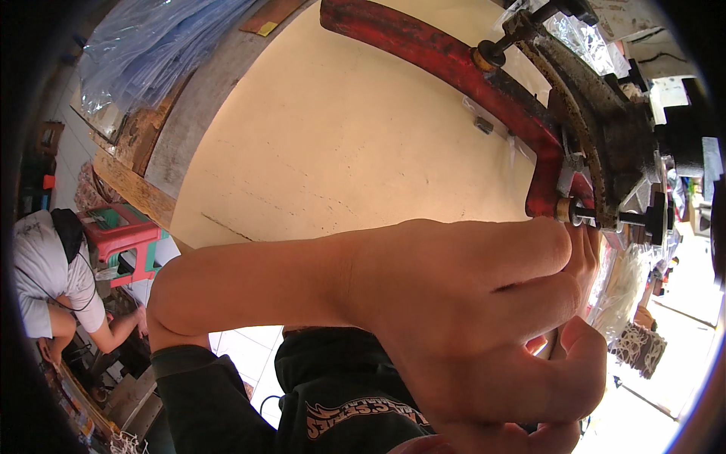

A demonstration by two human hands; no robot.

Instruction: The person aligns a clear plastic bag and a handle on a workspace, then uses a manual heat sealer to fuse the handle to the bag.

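My left hand [484, 303] reaches across the front of a pale yellow board [325, 144], its fingers curled inward at the right. What they grip, if anything, is hidden behind them. Beyond its knuckles show a few fingers that seem to be my right hand [588, 253]; the rest of it is covered. Both are close to a screw with a black knob [654, 219] at the near end of a red metal bar [439, 53]. This bent bar lies over the board, beside a dark, worn metal frame [628, 144]. A second screw [490, 56] meets the bar farther back.
Clear and bluish plastic sheets [151, 53] are heaped at the back left, by a wooden edge [136, 185]. Lower left, another person [64, 265] bends near a red and green stool [125, 234]. Clear plastic [624, 287] hangs at the right.
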